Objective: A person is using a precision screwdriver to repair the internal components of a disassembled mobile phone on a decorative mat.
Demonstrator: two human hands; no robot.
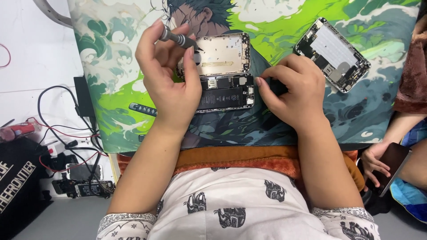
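Note:
An opened phone (231, 91) lies on a printed green work mat (115, 89), its battery and boards exposed, with its folded-back screen panel (224, 54) just beyond it. My left hand (171, 73) grips a grey screwdriver (178, 39), whose tip points down at the panel's left end. My right hand (291, 86) rests on the mat, fingertips touching the right edge of the phone and holding it steady.
A second opened phone body (332, 54) lies at the mat's upper right. Cables, a black adapter (83, 101) and phone parts (83, 180) clutter the white table on the left. At lower right another person's hand (376, 162) holds a dark phone (393, 165).

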